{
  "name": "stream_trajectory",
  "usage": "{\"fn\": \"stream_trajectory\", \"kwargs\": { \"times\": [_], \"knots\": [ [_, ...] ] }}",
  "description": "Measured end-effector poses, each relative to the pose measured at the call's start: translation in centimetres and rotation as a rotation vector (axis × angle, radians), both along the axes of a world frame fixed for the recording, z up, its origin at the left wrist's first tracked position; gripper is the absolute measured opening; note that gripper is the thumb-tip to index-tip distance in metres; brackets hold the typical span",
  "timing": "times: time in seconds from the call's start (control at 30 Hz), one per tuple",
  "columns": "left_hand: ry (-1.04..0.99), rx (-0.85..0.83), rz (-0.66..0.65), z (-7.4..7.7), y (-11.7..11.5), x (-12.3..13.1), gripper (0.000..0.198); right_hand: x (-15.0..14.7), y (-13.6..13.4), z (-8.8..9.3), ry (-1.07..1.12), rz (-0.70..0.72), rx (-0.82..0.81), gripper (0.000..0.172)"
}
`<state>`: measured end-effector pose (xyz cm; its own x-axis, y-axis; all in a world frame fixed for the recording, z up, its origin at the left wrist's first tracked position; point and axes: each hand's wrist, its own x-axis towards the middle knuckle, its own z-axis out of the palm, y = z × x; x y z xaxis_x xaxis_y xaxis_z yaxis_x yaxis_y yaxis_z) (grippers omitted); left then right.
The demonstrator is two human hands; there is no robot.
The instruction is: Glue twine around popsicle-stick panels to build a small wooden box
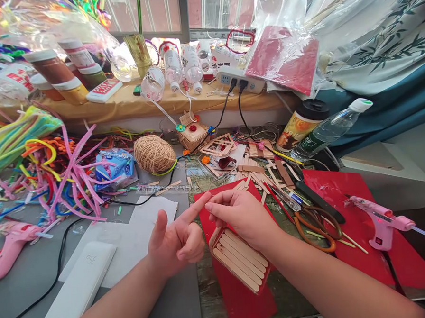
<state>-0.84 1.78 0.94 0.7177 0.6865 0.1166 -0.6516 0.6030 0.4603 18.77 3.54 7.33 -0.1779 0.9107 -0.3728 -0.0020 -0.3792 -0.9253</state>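
A small panel of glued wooden craft sticks [240, 259] lies on a red paper sheet [237, 300] in front of me. My right hand [242, 216] rests on its far end, fingers bent and pressed down on the sticks. My left hand [179, 239] hovers just left of it with the index finger and thumb stretched out and the other fingers curled, holding nothing. The two index fingertips almost meet above the red sheet.
Loose craft sticks [259, 173] and scissors [317, 222] lie beyond. A pink glue gun [381, 219] sits right, another [10, 245] left. A twine ball [154, 154], pipe cleaners [49, 163], a white power bank [77, 289], a water bottle [330, 129] and paint jars [56, 72] surround.
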Motion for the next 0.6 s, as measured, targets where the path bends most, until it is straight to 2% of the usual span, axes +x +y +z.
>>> {"fn": "stream_trajectory", "kwargs": {
  "times": [0.33, 0.6],
  "knots": [
    [0.082, 0.073, 0.007, 0.10, -0.33, 0.35, 0.089, 0.00, 0.17, -0.98, 0.073, -0.012, -0.003, 0.018],
    [-0.035, -0.051, -0.027, 0.16, -0.06, 0.09, 0.089, 0.34, 0.29, -1.06, 0.066, -0.017, 0.009, 0.018]
  ]
}}
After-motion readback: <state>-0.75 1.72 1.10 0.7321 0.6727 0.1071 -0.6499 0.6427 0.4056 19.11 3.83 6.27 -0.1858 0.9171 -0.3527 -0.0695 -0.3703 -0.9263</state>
